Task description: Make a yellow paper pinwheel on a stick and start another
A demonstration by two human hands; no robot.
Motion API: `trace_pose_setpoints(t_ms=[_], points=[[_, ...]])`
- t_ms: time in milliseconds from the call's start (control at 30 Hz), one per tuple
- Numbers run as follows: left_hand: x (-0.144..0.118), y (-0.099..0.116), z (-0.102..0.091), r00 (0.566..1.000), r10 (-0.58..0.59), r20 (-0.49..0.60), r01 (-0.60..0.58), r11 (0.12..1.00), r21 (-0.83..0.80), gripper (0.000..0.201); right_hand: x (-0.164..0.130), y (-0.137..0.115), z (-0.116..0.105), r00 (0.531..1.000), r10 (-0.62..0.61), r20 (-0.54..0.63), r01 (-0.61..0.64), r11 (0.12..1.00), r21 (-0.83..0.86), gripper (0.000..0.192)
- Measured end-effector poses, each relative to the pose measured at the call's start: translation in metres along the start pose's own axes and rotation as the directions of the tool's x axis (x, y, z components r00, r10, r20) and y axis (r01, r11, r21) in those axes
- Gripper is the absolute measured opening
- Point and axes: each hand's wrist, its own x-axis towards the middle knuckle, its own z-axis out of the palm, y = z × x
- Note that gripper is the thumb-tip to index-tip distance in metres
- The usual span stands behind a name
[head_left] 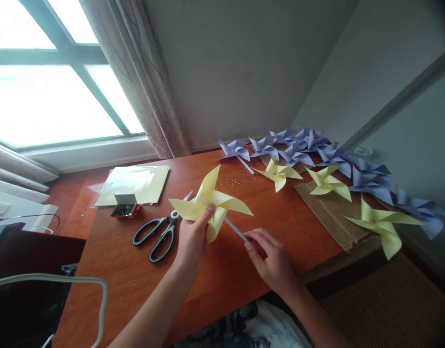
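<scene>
- Fingers of the left hand (192,238) are pinched on the centre of a yellow pinwheel (209,202), thumb tip on the front where the blades meet — wheel sits mid-frame, lifted just above the desk.
- Right hand (271,258), lower centre-right, has fingertips closed around the lower end of the thin grey stick (236,229) that runs up-left to the back of the wheel.
- Scissors (160,230), black handles, lie on the wooden desk (124,275) just left of the left hand; blades point up-right & the tips are hidden behind a yellow blade.
- Small red box (125,208) w/ small metal bits inside sits further left, touching the front edge of a pale yellow paper pack in clear wrap (135,182).
- Scatter of tiny beads or pins (240,181) on the desk above the wheel — too small to tell which.
- Three more yellow pinwheels (325,182) lie toward the right, two of them on a woven mat (331,212).
- Row of purple pinwheels (298,147) curves from upper centre along the wall to the right edge.
- Window (44,92) & curtain (146,87) fill the upper left.
- White cable (63,280) loops at lower left.
</scene>
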Motion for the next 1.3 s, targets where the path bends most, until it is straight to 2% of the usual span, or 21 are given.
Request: trace_pose_setpoints(t_ms=[133,300,533,667,800,900,1000,1100,1200,1300], points=[[-0.002,-0.002,0.002,1.0,0.005,0.002,-0.005,1.0,0.01,0.041,0.001,-0.004,0.006,0.993,-0.084,-0.082,0.066,0.977,-0.204,0.016],[-0.002,-0.005,-0.001,1.0,0.003,0.004,-0.003,1.0,0.027,0.041,0.004,-0.002,0.012,0.98,-0.137,-0.141,0.085,0.942,-0.324,0.017],[-0.001,-0.006,-0.002,0.999,-0.013,0.042,0.011,0.999,0.032,0.049,0.003,0.001,0.014,0.955,-0.207,-0.214,0.127,0.934,-0.333,0.011],[0.0,-0.003,-0.004,0.995,-0.042,0.088,0.039,0.999,0.036,0.05,0.004,0.002,0.013,0.952,-0.203,-0.227,0.122,0.938,-0.326,0.01],[0.002,-0.003,-0.008,0.982,-0.061,0.179,0.053,0.997,0.053,0.05,0.004,0.005,0.01,0.952,-0.196,-0.237,0.113,0.939,-0.325,0.01],[0.004,-0.002,-0.011,0.979,-0.084,0.184,0.065,0.992,0.107,0.049,0.004,0.008,0.007,0.948,-0.195,-0.25,0.104,0.937,-0.333,0.009],[0.006,0.004,-0.014,0.98,-0.082,0.179,0.053,0.985,0.165,0.047,0.002,0.014,0.001,0.945,-0.193,-0.263,0.092,0.931,-0.354,0.009],[0.01,0.015,-0.018,0.985,-0.095,0.147,0.073,0.986,0.151,0.05,-0.007,0.025,-0.012,0.941,-0.19,-0.281,0.069,0.918,-0.39,0.009],[0.015,0.025,-0.022,0.993,-0.111,0.047,0.106,0.989,0.108,0.058,-0.025,0.04,-0.031,0.932,-0.185,-0.31,0.023,0.888,-0.459,0.009],[0.018,0.029,-0.022,0.991,-0.129,0.019,0.127,0.989,0.081,0.059,-0.051,0.056,-0.056,0.93,-0.179,-0.322,-0.02,0.848,-0.53,0.01]])
